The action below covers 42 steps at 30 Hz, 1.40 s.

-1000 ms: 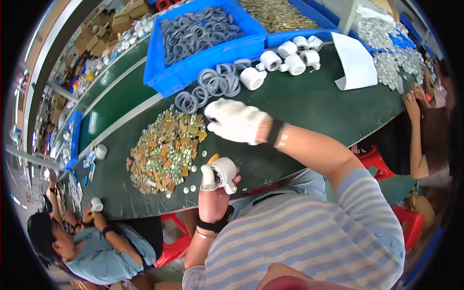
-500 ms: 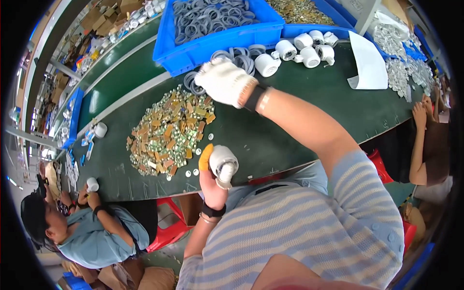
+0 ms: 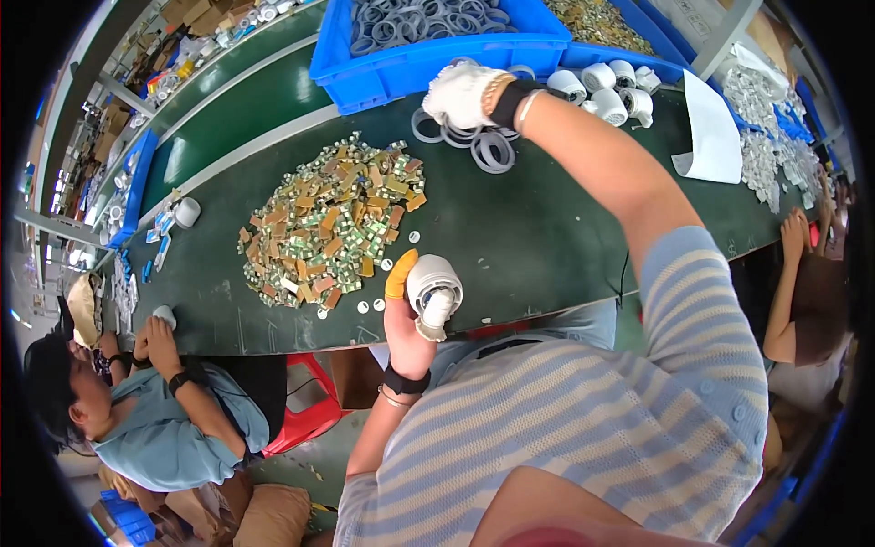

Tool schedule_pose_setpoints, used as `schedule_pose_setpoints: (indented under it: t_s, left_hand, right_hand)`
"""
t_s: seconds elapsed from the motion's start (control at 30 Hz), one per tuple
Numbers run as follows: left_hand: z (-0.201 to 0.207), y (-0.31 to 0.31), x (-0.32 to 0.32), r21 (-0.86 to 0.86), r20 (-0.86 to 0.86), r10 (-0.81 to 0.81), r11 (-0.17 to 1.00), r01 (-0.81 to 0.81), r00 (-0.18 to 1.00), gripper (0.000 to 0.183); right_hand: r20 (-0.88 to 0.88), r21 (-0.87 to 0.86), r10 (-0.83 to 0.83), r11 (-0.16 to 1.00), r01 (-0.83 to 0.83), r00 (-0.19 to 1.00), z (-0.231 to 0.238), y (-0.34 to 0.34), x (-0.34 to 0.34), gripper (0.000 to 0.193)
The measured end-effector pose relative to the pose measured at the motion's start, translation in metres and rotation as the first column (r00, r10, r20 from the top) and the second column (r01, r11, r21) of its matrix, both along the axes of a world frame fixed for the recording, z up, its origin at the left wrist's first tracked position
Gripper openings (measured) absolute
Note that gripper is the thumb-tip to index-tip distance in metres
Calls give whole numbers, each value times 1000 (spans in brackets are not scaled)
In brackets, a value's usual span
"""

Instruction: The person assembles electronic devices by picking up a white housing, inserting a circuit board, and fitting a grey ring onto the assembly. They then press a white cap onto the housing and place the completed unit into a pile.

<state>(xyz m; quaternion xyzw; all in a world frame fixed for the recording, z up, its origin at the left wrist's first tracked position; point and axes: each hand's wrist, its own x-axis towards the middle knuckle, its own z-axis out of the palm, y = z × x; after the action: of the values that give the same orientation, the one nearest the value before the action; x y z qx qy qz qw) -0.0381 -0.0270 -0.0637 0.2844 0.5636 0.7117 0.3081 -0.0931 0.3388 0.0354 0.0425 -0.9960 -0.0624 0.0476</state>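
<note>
My left hand [image 3: 410,333] is closed round a white round plastic housing [image 3: 432,273], its open end tilted toward me. An orange cover sits on one finger and a white one on the thumb, which lies at the housing's opening. My right hand [image 3: 460,95], in a white glove, is over several loose grey rings [image 3: 493,151] beside the blue bin. Its fingertips are hidden, so I cannot see whether it grips a ring. A heap of small green and tan circuit boards [image 3: 333,223] lies left of my hands.
A blue bin [image 3: 437,68] of grey rings stands at the far side. Several white housings [image 3: 605,106], a white sheet [image 3: 710,128] and clear plastic parts [image 3: 770,164] are on the right. Small white discs [image 3: 363,307] lie by the heap. A co-worker [image 3: 173,401] sits at the lower left.
The view has shifted. My right hand has moved a little away from me, toward the bin, and some rings lie nearer and farther right. My left hand still holds the housing.
</note>
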Motion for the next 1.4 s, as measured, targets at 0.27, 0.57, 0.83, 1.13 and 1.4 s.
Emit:
schedule_pose_setpoints:
  t_s: [0.27,0.57,0.83,1.13,1.4]
  left_hand:
    - [15,0,4,81,222,25,996,-44,975,76]
    - [11,2,5,52,118,36,998,-42,992,75]
    - [8,2,4,80,53,87,993,-91,995,69]
    - [27,6,11,-44,-15,-3,999,2,1000,82]
    - [58,24,34,-288,-530,-219,955,70,819,76]
  right_hand:
    - [-122,-215,-139,970,110,983,29,-12,93,27]
    - [-244,-367,-312,906,211,918,3,-39,182,21]
    - [-137,-676,-571,651,346,809,-36,-55,185,26]
    - [121,-834,-431,-533,-144,894,-24,-87,250,29]
    - [125,-291,-182,-947,-140,975,-37,-146,247,36]
